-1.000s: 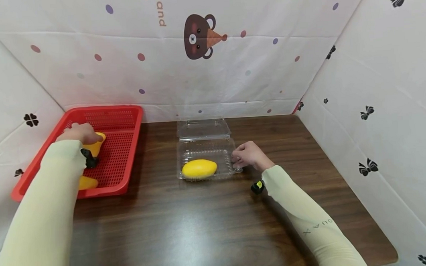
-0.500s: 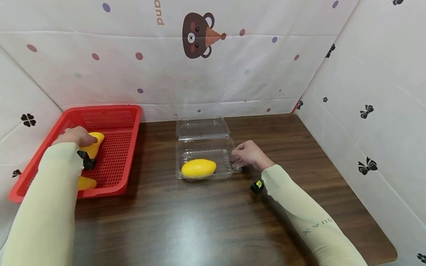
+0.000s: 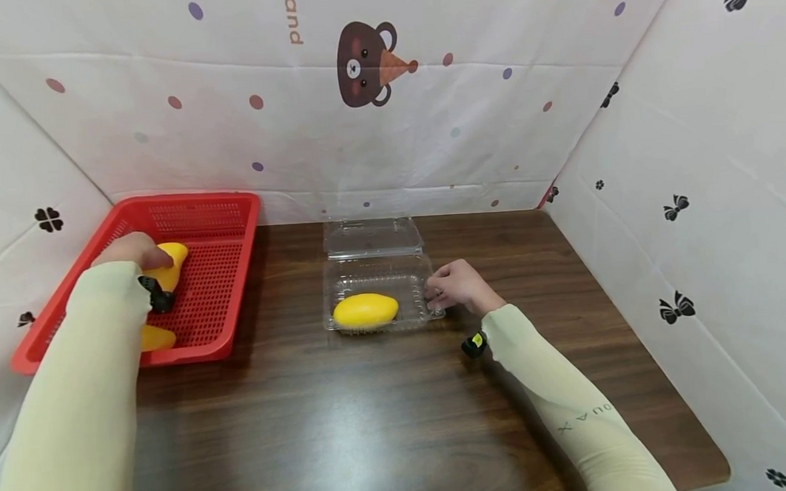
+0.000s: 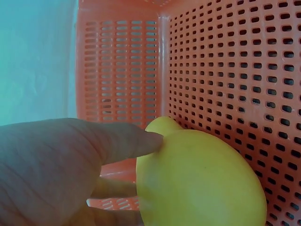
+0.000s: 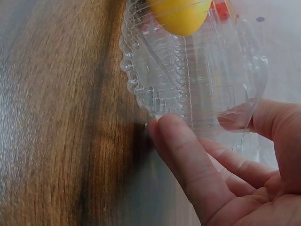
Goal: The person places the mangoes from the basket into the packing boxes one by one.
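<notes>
In the red basket (image 3: 218, 284), my left hand (image 3: 129, 253) grips a yellow mango (image 3: 172, 264). The left wrist view has the thumb (image 4: 127, 143) lying on the upper side of this mango (image 4: 202, 183), while the fingers run partly hidden behind it. A second mango (image 3: 158, 338) lies at the basket's near side, partly covered by the sleeve. My right hand (image 3: 460, 286) pinches the right edge of an open clear plastic clamshell box (image 3: 409, 293). One more mango (image 3: 366, 311) lies along the front of that box, and its lid (image 3: 372, 238) leans back toward the wall.
The brown wooden table (image 3: 349, 418) carries the basket at left and the box at centre. White patterned sheets hang as walls behind (image 3: 387, 142) and on both sides, close to the basket's far and left rims.
My left hand has shifted slightly left along the mango, exposing more of it. The right hand stays at the box edge. The head view has drifted slightly.
</notes>
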Demonstrator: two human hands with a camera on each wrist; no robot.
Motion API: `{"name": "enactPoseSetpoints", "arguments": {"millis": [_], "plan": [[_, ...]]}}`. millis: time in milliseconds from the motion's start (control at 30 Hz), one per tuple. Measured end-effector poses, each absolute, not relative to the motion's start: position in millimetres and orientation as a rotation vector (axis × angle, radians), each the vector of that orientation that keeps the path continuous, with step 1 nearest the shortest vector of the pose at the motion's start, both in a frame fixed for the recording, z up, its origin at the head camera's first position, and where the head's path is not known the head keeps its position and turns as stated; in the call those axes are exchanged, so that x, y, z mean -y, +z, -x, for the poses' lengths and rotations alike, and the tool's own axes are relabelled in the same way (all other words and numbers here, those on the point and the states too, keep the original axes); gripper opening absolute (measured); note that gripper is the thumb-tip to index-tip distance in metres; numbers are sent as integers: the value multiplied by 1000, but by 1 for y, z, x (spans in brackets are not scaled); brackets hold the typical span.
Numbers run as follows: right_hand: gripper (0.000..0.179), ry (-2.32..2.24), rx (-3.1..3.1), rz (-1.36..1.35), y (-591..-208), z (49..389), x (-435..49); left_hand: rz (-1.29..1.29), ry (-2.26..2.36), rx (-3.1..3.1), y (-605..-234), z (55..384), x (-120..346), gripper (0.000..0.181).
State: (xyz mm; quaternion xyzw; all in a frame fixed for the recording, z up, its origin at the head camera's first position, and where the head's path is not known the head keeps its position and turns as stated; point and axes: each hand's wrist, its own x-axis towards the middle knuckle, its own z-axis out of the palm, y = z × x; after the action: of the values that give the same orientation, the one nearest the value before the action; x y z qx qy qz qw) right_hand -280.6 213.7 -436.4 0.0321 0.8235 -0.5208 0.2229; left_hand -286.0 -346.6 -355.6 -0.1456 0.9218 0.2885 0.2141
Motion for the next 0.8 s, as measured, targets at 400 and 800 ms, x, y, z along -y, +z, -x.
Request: {"name": "enactPoseSetpoints", "arguments": {"millis": [400,800], "plan": [[31,-1480,-2260,-103,-434,278,-210,378,780,-2613,-354,280,340,60],[31,-1466,-2264,-101,-435,279,-211,278,660,-2672,-360,286,341,62]]}}
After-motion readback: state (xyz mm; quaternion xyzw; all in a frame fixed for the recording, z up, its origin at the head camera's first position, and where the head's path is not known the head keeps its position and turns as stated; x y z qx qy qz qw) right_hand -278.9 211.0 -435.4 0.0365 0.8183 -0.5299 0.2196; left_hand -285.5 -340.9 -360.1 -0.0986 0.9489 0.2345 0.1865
